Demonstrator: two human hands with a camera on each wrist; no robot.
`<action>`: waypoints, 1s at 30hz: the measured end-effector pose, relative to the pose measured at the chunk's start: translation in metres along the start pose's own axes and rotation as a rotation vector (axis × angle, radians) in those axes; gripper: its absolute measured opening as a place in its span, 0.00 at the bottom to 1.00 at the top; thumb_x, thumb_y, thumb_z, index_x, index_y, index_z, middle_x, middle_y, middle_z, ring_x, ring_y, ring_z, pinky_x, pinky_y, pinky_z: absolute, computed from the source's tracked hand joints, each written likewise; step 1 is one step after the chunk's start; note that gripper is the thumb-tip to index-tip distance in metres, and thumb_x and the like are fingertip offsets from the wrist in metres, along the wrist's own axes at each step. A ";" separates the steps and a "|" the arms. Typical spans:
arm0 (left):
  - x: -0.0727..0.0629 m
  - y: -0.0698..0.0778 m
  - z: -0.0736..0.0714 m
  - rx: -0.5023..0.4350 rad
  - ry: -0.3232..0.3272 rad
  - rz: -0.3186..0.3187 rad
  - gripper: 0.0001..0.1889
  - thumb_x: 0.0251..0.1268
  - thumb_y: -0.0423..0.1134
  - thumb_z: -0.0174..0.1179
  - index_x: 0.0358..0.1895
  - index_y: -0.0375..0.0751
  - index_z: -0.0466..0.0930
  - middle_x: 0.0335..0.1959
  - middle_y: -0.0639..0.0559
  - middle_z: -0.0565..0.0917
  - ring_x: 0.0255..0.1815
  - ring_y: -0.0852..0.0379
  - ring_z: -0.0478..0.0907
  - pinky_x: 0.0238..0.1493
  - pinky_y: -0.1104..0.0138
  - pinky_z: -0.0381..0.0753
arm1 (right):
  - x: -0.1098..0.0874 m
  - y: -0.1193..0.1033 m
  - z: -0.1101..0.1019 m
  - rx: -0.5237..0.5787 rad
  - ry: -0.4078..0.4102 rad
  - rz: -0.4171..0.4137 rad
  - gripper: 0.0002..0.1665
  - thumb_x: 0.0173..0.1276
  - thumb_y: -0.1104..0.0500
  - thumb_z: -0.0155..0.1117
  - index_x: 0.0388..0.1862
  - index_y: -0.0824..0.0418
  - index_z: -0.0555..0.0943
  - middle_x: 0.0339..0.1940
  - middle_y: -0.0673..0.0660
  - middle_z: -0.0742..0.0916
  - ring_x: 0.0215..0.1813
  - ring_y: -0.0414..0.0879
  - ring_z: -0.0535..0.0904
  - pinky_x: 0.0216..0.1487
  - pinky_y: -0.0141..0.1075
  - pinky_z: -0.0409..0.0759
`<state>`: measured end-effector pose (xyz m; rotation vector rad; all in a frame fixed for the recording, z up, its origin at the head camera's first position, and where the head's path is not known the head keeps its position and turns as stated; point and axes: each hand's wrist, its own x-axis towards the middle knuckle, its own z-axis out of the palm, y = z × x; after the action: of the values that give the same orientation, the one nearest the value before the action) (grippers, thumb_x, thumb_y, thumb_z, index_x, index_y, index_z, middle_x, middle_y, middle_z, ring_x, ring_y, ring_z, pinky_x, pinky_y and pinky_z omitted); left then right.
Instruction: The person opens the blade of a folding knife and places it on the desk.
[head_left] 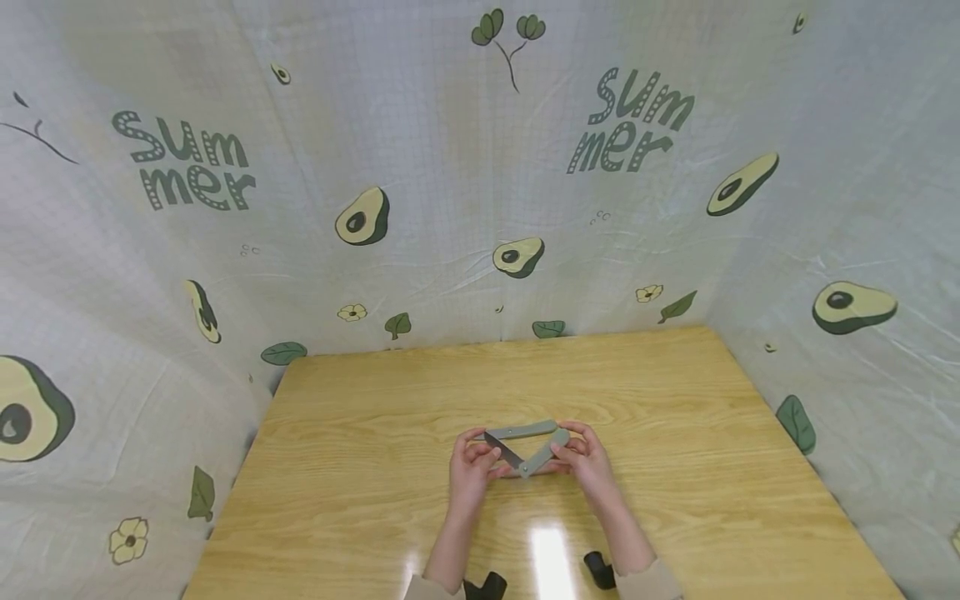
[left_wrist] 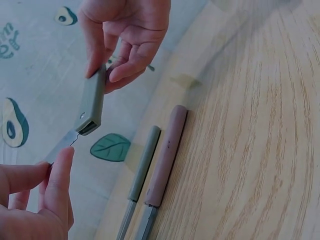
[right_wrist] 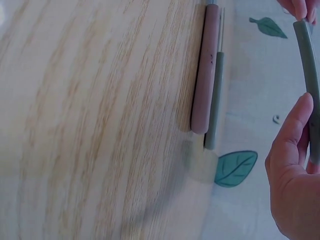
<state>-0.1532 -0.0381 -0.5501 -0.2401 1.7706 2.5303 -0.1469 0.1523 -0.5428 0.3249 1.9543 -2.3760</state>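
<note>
Both hands hold a folding knife with a sage-green handle above the table, its blade angled partway from the handle at the pivot. My left hand pinches the blade between thumb and fingers. The handle's far end is gripped by my right hand, thumb along its side. In the left wrist view, the pivot end of the handle points towards the left hand. Beneath the hands lie a green-handled knife and a pink-handled knife, side by side with metal blades extended.
The wooden table has pale cloth printed with avocados and leaves hanging behind it and along both sides. Black wrist straps show near the sleeves at the lower edge. Light glares off the table's front.
</note>
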 end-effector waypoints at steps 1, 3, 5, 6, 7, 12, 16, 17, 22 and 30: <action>0.000 0.000 0.000 -0.005 0.005 0.002 0.23 0.62 0.20 0.57 0.61 0.30 0.65 0.32 0.49 0.73 0.35 0.57 0.79 0.41 0.57 0.88 | 0.000 0.000 0.000 0.003 0.003 0.002 0.27 0.67 0.73 0.58 0.64 0.70 0.65 0.35 0.56 0.82 0.36 0.46 0.82 0.46 0.48 0.86; 0.000 0.000 0.000 -0.012 0.012 0.005 0.23 0.62 0.19 0.56 0.60 0.30 0.65 0.33 0.49 0.73 0.34 0.57 0.79 0.40 0.58 0.88 | 0.000 0.001 -0.001 0.006 0.008 0.005 0.27 0.67 0.72 0.59 0.64 0.70 0.65 0.35 0.56 0.82 0.36 0.45 0.82 0.45 0.47 0.86; -0.001 -0.001 0.000 -0.019 0.017 0.011 0.23 0.62 0.19 0.56 0.60 0.30 0.64 0.33 0.49 0.72 0.34 0.57 0.78 0.41 0.58 0.88 | 0.000 0.000 -0.001 0.012 0.013 0.012 0.26 0.67 0.72 0.59 0.63 0.70 0.65 0.34 0.56 0.82 0.36 0.45 0.82 0.45 0.47 0.86; -0.001 -0.001 0.000 -0.023 0.020 0.014 0.23 0.62 0.19 0.56 0.60 0.29 0.63 0.33 0.48 0.72 0.34 0.57 0.78 0.41 0.58 0.88 | 0.000 0.000 -0.001 0.013 0.015 0.014 0.26 0.67 0.72 0.59 0.63 0.70 0.65 0.34 0.56 0.82 0.36 0.45 0.81 0.45 0.47 0.86; -0.001 -0.001 0.000 -0.027 0.022 0.020 0.23 0.62 0.19 0.55 0.60 0.29 0.63 0.33 0.48 0.72 0.34 0.57 0.77 0.41 0.57 0.88 | 0.000 -0.001 0.000 0.021 0.019 0.021 0.26 0.67 0.72 0.59 0.63 0.69 0.65 0.34 0.55 0.82 0.36 0.45 0.81 0.45 0.46 0.86; -0.002 -0.003 -0.002 -0.045 0.037 0.040 0.23 0.62 0.20 0.56 0.59 0.28 0.63 0.33 0.48 0.72 0.33 0.56 0.77 0.41 0.58 0.88 | -0.001 -0.002 0.000 0.021 0.022 0.027 0.25 0.67 0.72 0.59 0.61 0.70 0.64 0.34 0.55 0.82 0.37 0.45 0.81 0.46 0.47 0.86; -0.003 -0.004 -0.004 -0.072 0.060 0.050 0.23 0.62 0.19 0.55 0.59 0.27 0.61 0.35 0.47 0.72 0.33 0.56 0.78 0.41 0.58 0.88 | -0.003 -0.002 0.000 0.010 0.007 0.024 0.25 0.67 0.72 0.59 0.61 0.71 0.63 0.36 0.56 0.82 0.38 0.45 0.81 0.48 0.47 0.86; -0.003 -0.004 -0.004 -0.080 0.067 0.050 0.23 0.62 0.19 0.56 0.59 0.27 0.61 0.35 0.47 0.73 0.33 0.56 0.78 0.41 0.58 0.88 | -0.003 -0.002 0.000 0.009 0.001 0.023 0.25 0.67 0.72 0.59 0.61 0.72 0.63 0.37 0.57 0.82 0.38 0.45 0.81 0.48 0.47 0.86; -0.004 -0.003 -0.004 -0.100 0.094 0.043 0.24 0.63 0.20 0.55 0.60 0.27 0.59 0.34 0.47 0.73 0.34 0.56 0.80 0.42 0.58 0.88 | -0.004 -0.002 0.001 0.018 -0.002 0.021 0.26 0.68 0.73 0.58 0.61 0.72 0.61 0.39 0.58 0.81 0.38 0.45 0.82 0.46 0.40 0.86; -0.008 -0.003 -0.004 -0.145 0.108 0.051 0.23 0.65 0.18 0.52 0.61 0.27 0.57 0.36 0.47 0.70 0.37 0.53 0.81 0.44 0.58 0.88 | -0.005 0.001 0.004 0.067 -0.002 0.002 0.25 0.68 0.74 0.57 0.60 0.74 0.60 0.37 0.59 0.80 0.37 0.45 0.82 0.45 0.35 0.87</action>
<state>-0.1443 -0.0402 -0.5532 -0.3474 1.6487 2.7352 -0.1421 0.1481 -0.5421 0.3276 1.8756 -2.4441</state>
